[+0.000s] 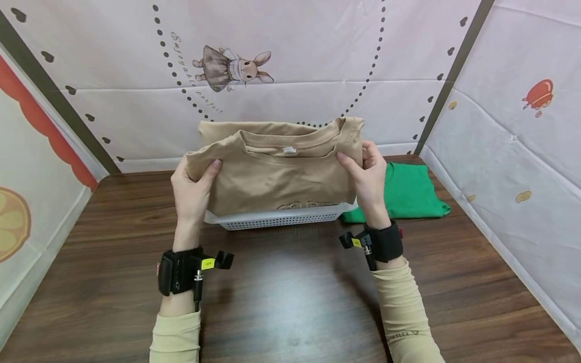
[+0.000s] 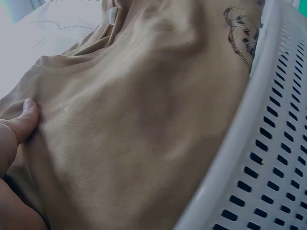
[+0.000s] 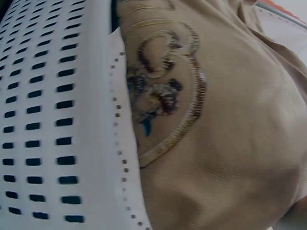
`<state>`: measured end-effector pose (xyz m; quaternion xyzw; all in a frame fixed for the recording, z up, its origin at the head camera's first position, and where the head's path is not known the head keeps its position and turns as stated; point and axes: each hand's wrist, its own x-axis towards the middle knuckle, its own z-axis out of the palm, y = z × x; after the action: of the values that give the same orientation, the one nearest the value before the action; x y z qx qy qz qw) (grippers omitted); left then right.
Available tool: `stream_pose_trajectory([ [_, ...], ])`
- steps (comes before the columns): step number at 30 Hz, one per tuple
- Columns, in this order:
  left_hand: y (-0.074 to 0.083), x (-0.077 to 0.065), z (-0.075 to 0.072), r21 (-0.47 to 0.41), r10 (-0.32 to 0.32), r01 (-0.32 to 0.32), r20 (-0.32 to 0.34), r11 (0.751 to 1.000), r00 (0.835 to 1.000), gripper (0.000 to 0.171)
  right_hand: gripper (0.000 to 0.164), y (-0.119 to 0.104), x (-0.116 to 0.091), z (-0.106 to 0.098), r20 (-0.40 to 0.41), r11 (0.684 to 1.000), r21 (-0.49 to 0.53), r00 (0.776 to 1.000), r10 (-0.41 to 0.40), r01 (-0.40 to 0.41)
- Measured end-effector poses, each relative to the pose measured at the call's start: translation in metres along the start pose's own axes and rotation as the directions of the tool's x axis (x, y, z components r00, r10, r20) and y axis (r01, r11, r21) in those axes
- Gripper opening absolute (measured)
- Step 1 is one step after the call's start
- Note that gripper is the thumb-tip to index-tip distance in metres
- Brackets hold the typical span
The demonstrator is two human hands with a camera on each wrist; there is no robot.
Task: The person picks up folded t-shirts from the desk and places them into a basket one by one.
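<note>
A tan T-shirt [image 1: 281,176] hangs spread between the two hands, its neckline and white label facing up. At its left shoulder area the left hand [image 1: 192,189] pinches the cloth, thumb in front. The right hand [image 1: 369,179] grips the opposite shoulder the same way. The shirt's lower part goes down inside a white perforated basket [image 1: 281,219], whose front wall hides it. In the right wrist view, an embroidered design [image 3: 192,96] shows on the shirt's front beside the basket rim. The left thumb [image 2: 26,120] presses on the fabric in the left wrist view.
A folded green garment [image 1: 408,194] lies on the brown wooden table [image 1: 281,302], to the right of the basket and partly behind the right wrist. Printed white cloth walls [image 1: 295,60] stand at the back and on both sides.
</note>
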<state>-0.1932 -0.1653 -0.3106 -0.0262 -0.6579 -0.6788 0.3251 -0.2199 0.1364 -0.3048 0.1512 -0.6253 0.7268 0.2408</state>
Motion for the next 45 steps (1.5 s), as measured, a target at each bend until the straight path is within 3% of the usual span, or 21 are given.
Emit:
stream_pose_trajectory([
  [10,-0.016,0.0,0.007,0.014,0.049,-0.049,-0.026,0.999,0.998,0.02,0.027,0.02,0.004,0.007,-0.086,0.996,-0.013,0.992,-0.088,0.088],
  [15,-0.027,0.001,0.009,0.043,0.006,-0.005,-0.028,0.999,1.0,0.02,0.028,0.032,0.004,0.008,-0.079,0.995,-0.051,0.993,-0.089,0.085],
  [17,-0.024,-0.001,0.01,0.072,-0.023,0.024,-0.02,0.997,1.0,0.019,0.027,0.039,0.004,0.008,-0.069,0.994,-0.07,0.994,-0.084,0.079],
  [20,-0.028,-0.001,0.011,0.144,-0.063,0.063,-0.005,0.988,0.998,0.019,0.026,0.049,0.005,0.006,-0.05,0.995,-0.08,0.997,-0.06,0.056],
  [24,-0.043,0.001,0.011,0.227,-0.098,0.092,0.016,0.969,0.995,0.04,0.026,0.061,0.006,0.004,-0.042,0.997,-0.072,0.999,-0.015,0.012],
  [31,-0.051,0.001,0.01,0.34,-0.15,0.124,0.051,0.932,0.987,0.045,0.028,0.07,0.007,0.003,-0.062,0.994,-0.075,0.996,0.071,-0.075],
  [37,-0.052,0.001,0.009,0.4,-0.228,0.183,0.067,0.898,0.971,0.048,0.03,0.072,0.007,0.002,-0.059,0.979,-0.094,0.983,0.174,-0.179],
  [45,-0.053,0.004,0.009,0.411,-0.27,0.216,0.077,0.886,0.96,0.051,0.031,0.074,0.009,0.003,-0.063,0.968,-0.125,0.976,0.209,-0.216],
])
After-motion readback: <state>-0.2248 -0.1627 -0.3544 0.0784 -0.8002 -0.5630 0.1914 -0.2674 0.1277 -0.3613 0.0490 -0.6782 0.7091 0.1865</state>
